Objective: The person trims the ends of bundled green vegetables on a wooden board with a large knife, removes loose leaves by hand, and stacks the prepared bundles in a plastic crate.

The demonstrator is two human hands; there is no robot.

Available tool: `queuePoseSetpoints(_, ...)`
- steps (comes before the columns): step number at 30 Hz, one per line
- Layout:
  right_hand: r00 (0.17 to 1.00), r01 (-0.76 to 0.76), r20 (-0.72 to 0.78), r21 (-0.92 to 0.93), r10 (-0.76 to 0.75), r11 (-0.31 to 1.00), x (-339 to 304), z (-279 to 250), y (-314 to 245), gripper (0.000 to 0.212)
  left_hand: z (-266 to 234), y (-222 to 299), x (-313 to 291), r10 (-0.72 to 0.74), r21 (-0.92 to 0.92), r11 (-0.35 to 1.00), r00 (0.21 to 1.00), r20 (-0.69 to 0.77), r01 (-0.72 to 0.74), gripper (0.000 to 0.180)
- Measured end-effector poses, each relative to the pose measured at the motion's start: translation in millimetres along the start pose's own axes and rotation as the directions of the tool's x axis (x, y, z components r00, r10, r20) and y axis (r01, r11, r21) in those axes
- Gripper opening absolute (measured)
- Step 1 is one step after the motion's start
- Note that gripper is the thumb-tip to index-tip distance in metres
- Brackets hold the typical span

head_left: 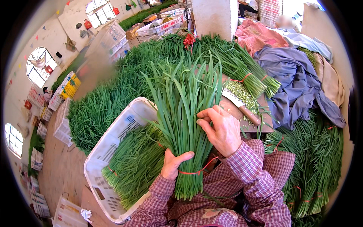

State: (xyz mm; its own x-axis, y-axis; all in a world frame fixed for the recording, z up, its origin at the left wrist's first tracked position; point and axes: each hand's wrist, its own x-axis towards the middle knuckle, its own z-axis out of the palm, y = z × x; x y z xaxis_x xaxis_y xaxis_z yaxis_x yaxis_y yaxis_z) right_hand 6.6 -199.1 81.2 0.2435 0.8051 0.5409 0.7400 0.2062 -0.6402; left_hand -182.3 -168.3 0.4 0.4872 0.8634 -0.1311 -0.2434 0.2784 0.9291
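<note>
— Nearest to the camera stands one thick bunch of long, flat green leaves, is it correct?

— Yes. It is upright before the person's body, leaf tips upward, and one thin red band goes around its lower part. From this band, one loose end goes out to the right.

— How are the two hands?

— They are apart from each other. Left hand is clamped on the bunch just above the band, with the thumb laid across the front. Right hand is higher, at the right edge of the leaves, with thumb and forefinger near together. If some leaf is between them, I cannot tell.

— And what is around?

— On the left is a white plastic crate with slotted walls, and in it lie more tied greens. On the right, a knife with wooden handle lies beside small chopped pale-green pieces. Two tied green bunches lie just above these pieces.

— Farther to the right?

— There is a crumpled blue-grey cloth. Behind the crate spreads a big heap of loose green leaves.
</note>
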Motion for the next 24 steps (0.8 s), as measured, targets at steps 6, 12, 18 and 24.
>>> queuePoseSetpoints(6, 0.994, -0.081, 0.074, -0.037, 0.083, 0.996, 0.6, 15.7, 13.9, 0.017, 0.4, 0.3, -1.7, -0.024, 0.011, 1.000, 1.000, 0.007, 0.024, 0.060)
queuePoseSetpoints(12, 0.877, -0.396, 0.224, 0.838, 0.425, 0.376, -4.0, 26.1, 35.5, 0.017, 2.4, -1.4, -0.2, -0.004, 0.004, 1.000, 1.000, 0.020, 0.004, 0.059)
queuePoseSetpoints(18, 0.900, -0.385, 0.387, 0.921, 0.201, -0.048, -0.9, -3.3, 28.5, 0.024, -3.4, -5.7, -2.4, 0.000, 0.023, 1.000, 1.000, -0.012, 0.001, 0.060)
queuePoseSetpoints(24, 0.998, -0.059, 0.003, 0.031, 0.059, 0.998, -11.3, 16.3, 5.1, 0.027, 13.3, -5.1, -0.7, 0.030, 0.053, 0.998, 1.000, 0.001, -0.030, 0.057)
